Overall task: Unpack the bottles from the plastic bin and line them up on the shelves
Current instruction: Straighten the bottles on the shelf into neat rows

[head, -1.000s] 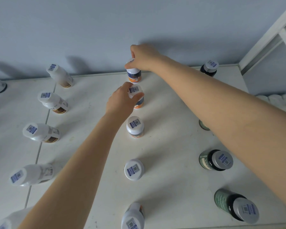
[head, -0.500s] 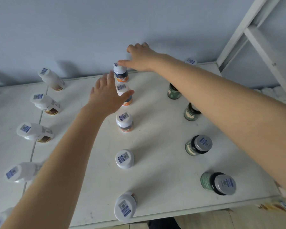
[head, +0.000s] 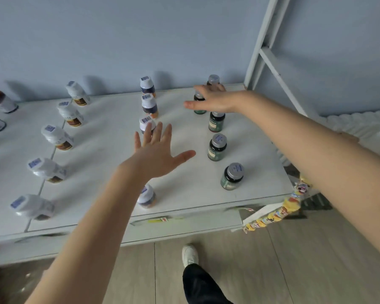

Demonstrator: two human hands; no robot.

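Observation:
Three rows of bottles stand on the white shelf (head: 110,163). The middle row has white-capped bottles with dark and orange labels, such as one (head: 149,105) near the back. A left row of white bottles (head: 57,137) and a right row of dark green bottles with grey caps (head: 217,147) flank it. My left hand (head: 157,153) hovers open above the middle row, fingers spread, hiding part of a bottle (head: 145,123). Open as well, my right hand (head: 213,99) is over the back of the green row, holding nothing. The plastic bin is out of view.
A white shelf post (head: 263,40) rises at the back right against the blue wall. More bottles (head: 0,102) stand at the far left. Below the shelf edge are a wooden floor, my white shoe (head: 190,254) and a colourful sticker strip (head: 274,212).
Both hands let go of the two back bottles in the middle row and opened. They drew back from the wall, the right hand moving right over the green row. The view pulled back and down.

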